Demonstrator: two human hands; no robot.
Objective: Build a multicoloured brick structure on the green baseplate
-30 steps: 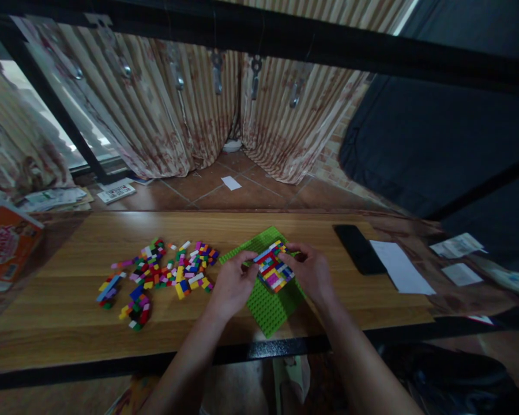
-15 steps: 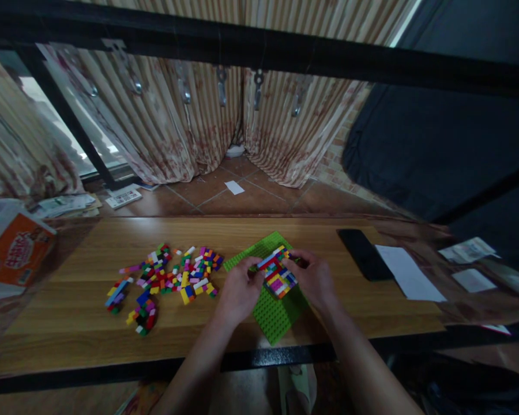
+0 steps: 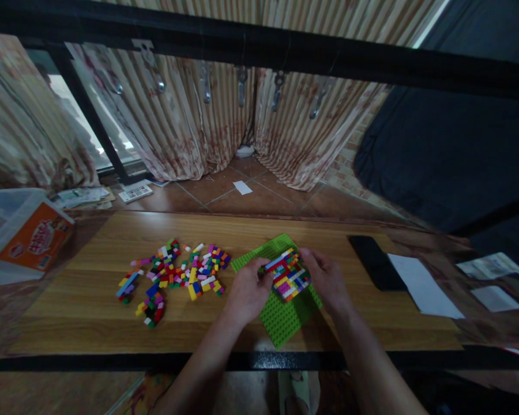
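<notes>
A block built of many-coloured toy bricks (image 3: 289, 280) sits on or just over a green studded baseplate (image 3: 281, 323), its top tilted toward me. My left hand (image 3: 249, 291) is closed at the block's left edge, thumb and fingertips against the bricks. At the far right corner, my right hand (image 3: 327, 279) has its fingers curled round the edge of the block. Its fingertips are partly hidden, so a small loose brick there cannot be made out. Left of the baseplate lies a spread of loose bricks (image 3: 193, 290) in many colours.
The wooden table (image 3: 90, 323) carries a black phone-like slab (image 3: 374, 262) and a white paper sheet (image 3: 424, 285) on the right. Beyond its left end stands a clear plastic tub (image 3: 6, 227) with an orange label. A dark metal bar (image 3: 259, 49) with hooks crosses above.
The view has swung slightly left, so everything sits further right. My right thumb has drawn back from the top of the block to its right corner. My left hand keeps its hold.
</notes>
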